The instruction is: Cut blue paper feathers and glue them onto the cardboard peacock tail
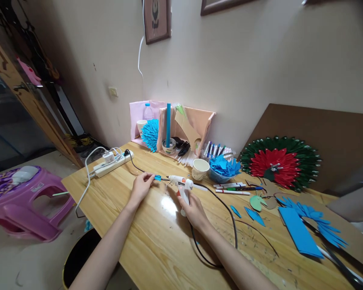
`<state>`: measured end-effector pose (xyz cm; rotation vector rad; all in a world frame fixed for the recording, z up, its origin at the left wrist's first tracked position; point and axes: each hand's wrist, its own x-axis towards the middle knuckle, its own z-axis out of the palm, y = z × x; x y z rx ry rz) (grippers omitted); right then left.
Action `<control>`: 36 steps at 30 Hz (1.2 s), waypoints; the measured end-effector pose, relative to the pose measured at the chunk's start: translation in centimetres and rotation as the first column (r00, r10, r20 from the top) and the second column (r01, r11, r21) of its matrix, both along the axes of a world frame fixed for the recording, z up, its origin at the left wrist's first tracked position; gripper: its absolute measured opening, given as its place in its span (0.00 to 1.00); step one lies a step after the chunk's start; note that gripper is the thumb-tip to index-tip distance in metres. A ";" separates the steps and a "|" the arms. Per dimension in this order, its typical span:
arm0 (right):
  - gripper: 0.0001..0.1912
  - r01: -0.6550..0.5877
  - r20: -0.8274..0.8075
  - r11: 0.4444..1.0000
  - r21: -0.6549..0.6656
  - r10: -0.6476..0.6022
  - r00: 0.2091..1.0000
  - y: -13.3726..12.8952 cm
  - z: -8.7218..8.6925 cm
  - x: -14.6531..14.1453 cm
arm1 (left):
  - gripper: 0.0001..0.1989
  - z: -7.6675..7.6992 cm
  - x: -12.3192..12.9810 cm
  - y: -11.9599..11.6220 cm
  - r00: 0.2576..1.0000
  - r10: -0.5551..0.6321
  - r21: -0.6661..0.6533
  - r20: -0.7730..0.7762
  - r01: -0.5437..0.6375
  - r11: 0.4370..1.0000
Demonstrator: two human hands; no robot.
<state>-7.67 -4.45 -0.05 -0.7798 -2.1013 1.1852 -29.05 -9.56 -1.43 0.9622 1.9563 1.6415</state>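
My right hand (196, 210) is wrapped round the handle of a white hot glue gun (179, 182), its nozzle pointing left. Between the fingertips of my left hand (142, 186) is a small blue folded paper piece (158, 177), just left of the nozzle. I cannot tell whether the nozzle touches the paper. A black cord (236, 229) loops over the table by my right forearm. Behind the glue gun stand a paper cup (200, 169) and a bowl of blue paper pieces (224, 167).
A white power strip (113, 164) lies at the table's left edge. Pens (232, 189), blue paper leaves (254, 216) and a blue paper sheet (299, 233) are on the right. A red and green paper flower (278, 163) leans against brown board. A pink stool (33, 209) stands left.
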 end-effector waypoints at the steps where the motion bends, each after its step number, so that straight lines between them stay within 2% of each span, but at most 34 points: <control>1: 0.12 0.006 0.012 0.999 0.041 -0.007 1.000 0.2 0.0 -0.4 | 0.15 0.0 -0.1 0.0 1.000 0.012 0.003 0.021 -0.012 1.000; 7: 0.07 0.086 0.188 0.944 0.320 -0.152 0.970 2.2 0.1 -5.9 | 0.13 0.4 -0.2 -0.1 0.990 0.070 0.015 0.121 -0.072 0.997; 10: 0.07 0.116 0.216 0.936 0.333 -0.196 0.957 2.7 0.0 -7.8 | 0.14 0.5 0.1 -0.3 0.986 0.088 0.010 0.139 -0.090 0.996; 12: 0.07 0.118 0.222 0.938 0.327 -0.198 0.955 2.7 -0.1 -7.9 | 0.15 0.5 0.6 -0.8 0.985 0.091 0.013 0.149 -0.094 0.995; 14: 0.10 0.101 0.220 0.937 0.334 -0.181 0.958 2.4 -0.1 -6.6 | 0.17 0.6 1.4 -1.6 0.984 0.085 0.024 0.156 -0.090 0.996; 17: 0.19 0.072 0.140 0.929 0.364 -0.132 0.981 1.6 0.3 -2.7 | 0.18 1.0 3.4 -3.0 0.983 0.058 0.057 0.176 -0.069 0.996; 21: 0.13 0.049 0.012 0.941 0.335 -0.056 0.998 0.3 1.0 4.1 | 0.15 2.0 7.5 -3.3 0.970 -0.082 0.062 0.228 0.069 0.996; 25: 0.10 0.089 -0.046 0.979 0.183 -0.082 0.996 -0.2 1.2 9.6 | 0.14 2.8 12.5 -0.4 0.907 -0.280 0.083 0.314 0.267 0.960; 29: 0.11 0.224 -0.134 0.970 0.095 -0.211 0.968 0.6 0.6 13.1 | 0.14 2.8 17.1 3.5 0.837 -0.410 0.101 0.362 0.402 0.910; 32: 0.11 0.333 -0.209 0.943 0.015 -0.323 0.923 1.3 -0.1 14.3 | 0.14 2.4 19.5 5.0 0.827 -0.447 0.105 0.340 0.439 0.892; 36: 0.12 0.310 -0.253 0.947 -0.080 -0.320 0.913 1.8 -0.7 14.3 | 0.14 1.8 20.6 5.0 0.836 -0.428 0.075 0.342 0.430 0.900</control>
